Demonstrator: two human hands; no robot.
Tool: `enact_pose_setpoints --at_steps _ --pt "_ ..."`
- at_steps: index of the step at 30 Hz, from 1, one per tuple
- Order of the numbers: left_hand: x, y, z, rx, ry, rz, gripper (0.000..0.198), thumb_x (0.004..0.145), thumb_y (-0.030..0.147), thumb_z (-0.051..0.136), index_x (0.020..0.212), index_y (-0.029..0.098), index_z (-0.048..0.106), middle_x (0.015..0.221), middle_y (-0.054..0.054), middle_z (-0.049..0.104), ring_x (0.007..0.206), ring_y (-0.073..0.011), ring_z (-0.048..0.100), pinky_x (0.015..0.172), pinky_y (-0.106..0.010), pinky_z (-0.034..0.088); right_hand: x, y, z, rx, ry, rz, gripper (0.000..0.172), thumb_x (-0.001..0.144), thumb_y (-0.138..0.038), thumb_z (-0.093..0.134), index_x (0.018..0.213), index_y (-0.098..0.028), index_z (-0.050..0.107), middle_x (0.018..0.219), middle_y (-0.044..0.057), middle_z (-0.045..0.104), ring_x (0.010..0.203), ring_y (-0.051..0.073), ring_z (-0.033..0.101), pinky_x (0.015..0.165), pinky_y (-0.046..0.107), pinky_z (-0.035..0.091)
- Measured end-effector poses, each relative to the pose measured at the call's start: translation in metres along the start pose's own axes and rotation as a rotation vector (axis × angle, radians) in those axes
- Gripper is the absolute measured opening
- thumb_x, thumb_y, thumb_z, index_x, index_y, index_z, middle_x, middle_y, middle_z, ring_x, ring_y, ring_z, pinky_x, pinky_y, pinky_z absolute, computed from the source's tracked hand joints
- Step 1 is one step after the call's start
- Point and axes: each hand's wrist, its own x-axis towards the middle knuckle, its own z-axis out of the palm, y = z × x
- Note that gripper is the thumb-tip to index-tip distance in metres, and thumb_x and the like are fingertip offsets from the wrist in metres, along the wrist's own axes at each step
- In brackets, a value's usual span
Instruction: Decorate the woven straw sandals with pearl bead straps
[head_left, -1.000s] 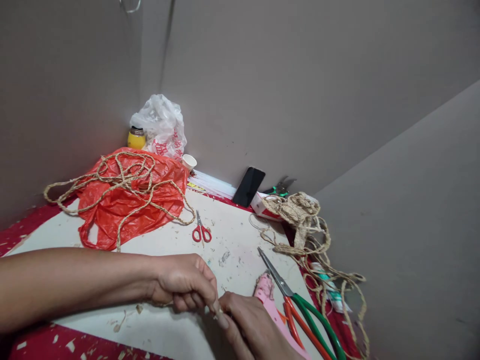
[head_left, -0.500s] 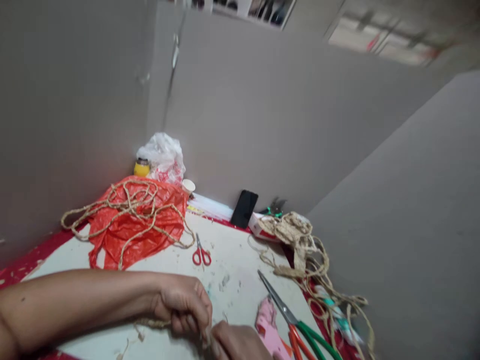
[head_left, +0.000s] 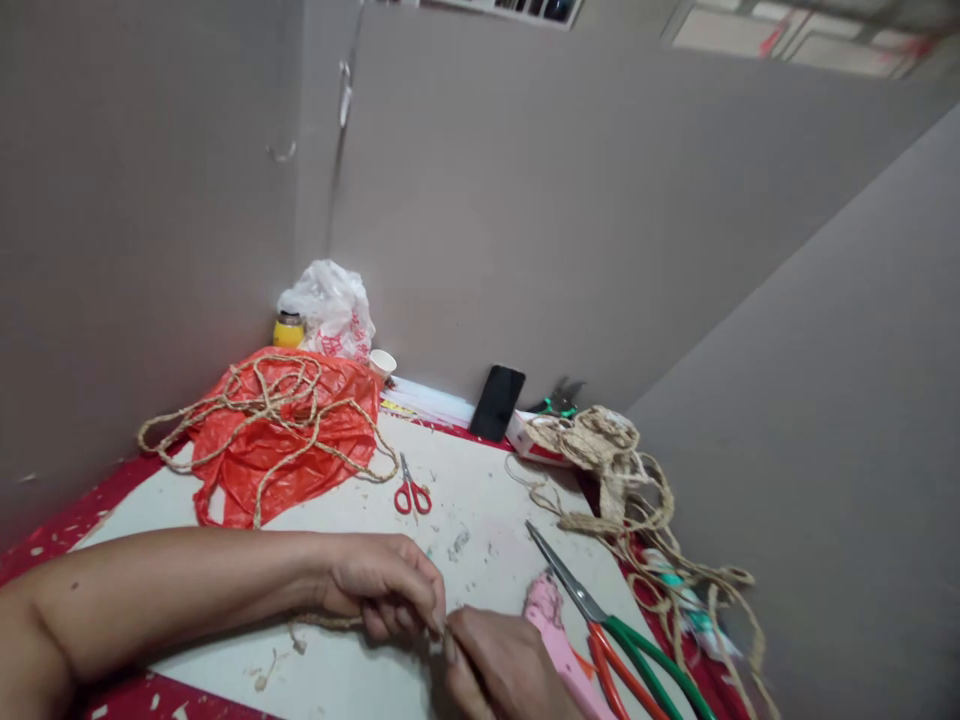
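My left hand point(head_left: 390, 588) is closed in a pinch at the lower middle, with a length of braided tan cord point(head_left: 330, 621) running out from under its wrist. Its fingertips meet those of my right hand point(head_left: 502, 655), which is closed too. Whatever lies between the fingertips is too small and blurred to make out. Right of my right hand lie a pink tool point(head_left: 559, 640) and large scissors point(head_left: 600, 620) with orange and green handles. Small red scissors point(head_left: 412, 496) rest beyond my left hand on the white board point(head_left: 480, 520).
Long braided cord point(head_left: 262, 410) lies over a red plastic bag point(head_left: 300, 480) at the left. Behind stand a yellow jar point(head_left: 289, 330), a white bag point(head_left: 334, 310), a paper cup point(head_left: 382, 363) and a leaning black phone point(head_left: 496, 403). More cord point(head_left: 600, 440) heaps at the right.
The view has shifted, so the table things appear a little further right and higher. Both hands remain pinched together, with my right hand showing more fully.
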Motion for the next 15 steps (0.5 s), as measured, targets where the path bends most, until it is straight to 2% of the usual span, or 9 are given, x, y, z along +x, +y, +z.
enact_pose_setpoints --at_steps 2,4,5,7,10,13,15 --pt "-0.002 0.004 -0.002 -0.001 -0.004 0.048 0.016 0.062 0.026 0.072 0.067 0.015 0.061 0.042 0.008 0.040 0.036 -0.0040 0.020 0.034 -0.017 0.012 0.000 0.001 -0.006 0.095 0.023 0.040 0.024 0.092 -0.016 0.037 0.070 -0.023 0.042 0.058 -0.003 0.051 0.050 0.011 0.048 0.051 0.022 0.035" --pt "-0.001 0.009 -0.006 0.048 0.026 0.113 0.029 0.070 0.040 0.070 0.077 0.013 0.064 0.049 0.005 0.049 0.038 -0.0054 0.028 0.037 -0.018 0.022 0.001 0.003 -0.010 0.180 0.103 0.116 0.024 0.093 -0.019 0.037 0.070 -0.022 0.043 0.059 -0.003 0.049 0.052 0.011 0.047 0.053 0.023 0.035" --pt "-0.001 0.011 -0.008 0.094 0.100 0.177 0.037 0.072 0.048 0.067 0.080 0.012 0.065 0.051 0.003 0.051 0.039 -0.0067 0.033 0.039 -0.019 0.028 0.001 0.004 -0.011 0.227 0.155 0.167 0.024 0.093 -0.020 0.038 0.070 -0.022 0.043 0.059 -0.004 0.047 0.051 0.011 0.046 0.052 0.023 0.034" --pt "0.002 0.016 -0.015 0.182 0.326 0.347 0.045 0.073 0.056 0.063 0.079 0.011 0.064 0.054 0.002 0.053 0.046 -0.0096 0.043 0.047 -0.022 0.035 0.003 0.007 -0.012 0.314 0.260 0.275 0.026 0.093 -0.024 0.039 0.067 -0.022 0.042 0.057 -0.005 0.044 0.049 0.011 0.044 0.050 0.023 0.034" --pt "0.004 0.025 -0.022 0.218 0.639 0.587 0.040 0.076 0.053 0.062 0.067 0.015 0.054 0.057 0.004 0.050 0.055 -0.0100 0.046 0.055 -0.021 0.035 0.007 0.010 -0.012 0.398 0.388 0.418 0.033 0.096 -0.032 0.036 0.065 -0.023 0.041 0.054 -0.005 0.042 0.047 0.011 0.042 0.047 0.022 0.035" --pt "0.001 0.028 -0.019 0.231 0.771 0.726 0.036 0.079 0.049 0.058 0.064 0.018 0.044 0.058 0.005 0.046 0.056 -0.0097 0.043 0.058 -0.021 0.035 0.009 0.015 -0.007 0.666 0.487 0.633 0.040 0.094 -0.048 0.039 0.063 -0.022 0.042 0.050 -0.006 0.041 0.043 0.010 0.039 0.042 0.021 0.032" --pt "-0.001 0.023 -0.010 0.256 0.791 0.771 0.032 0.080 0.045 0.057 0.067 0.019 0.043 0.059 0.005 0.047 0.057 -0.0099 0.042 0.058 -0.022 0.034 0.011 0.019 -0.002 0.887 0.532 0.752 0.045 0.088 -0.058 0.046 0.063 -0.021 0.044 0.047 -0.007 0.041 0.038 0.008 0.033 0.038 0.020 0.027"
